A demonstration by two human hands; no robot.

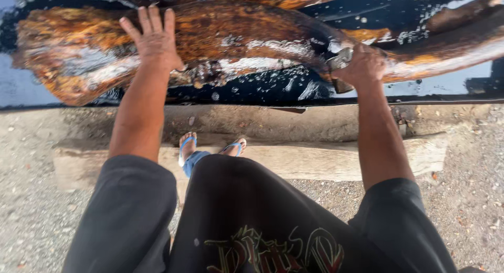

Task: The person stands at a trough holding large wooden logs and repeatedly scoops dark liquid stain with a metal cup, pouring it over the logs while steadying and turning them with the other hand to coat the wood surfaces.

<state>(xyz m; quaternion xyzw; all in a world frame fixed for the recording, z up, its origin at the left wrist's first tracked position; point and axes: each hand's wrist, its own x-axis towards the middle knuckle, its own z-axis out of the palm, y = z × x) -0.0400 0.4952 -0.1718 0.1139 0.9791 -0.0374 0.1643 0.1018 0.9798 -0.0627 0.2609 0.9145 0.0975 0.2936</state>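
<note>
A large slab of glossy wood [236, 36] set in wet black resin [273, 86] stretches across the top of the head view. My left hand [153, 39] lies flat on the orange-brown wood, fingers spread, holding nothing. My right hand [362, 65] is closed over a small grey sanding block [340, 60], pressed against the wet surface where the wood meets the resin. White foamy streaks and water drops cover the slab around both hands.
The slab's front edge [262, 102] runs across the view above the ground. A pale wooden beam [315, 160] lies on the gravel [31, 210] under it. My feet in blue flip-flops [186, 147] stand by the beam.
</note>
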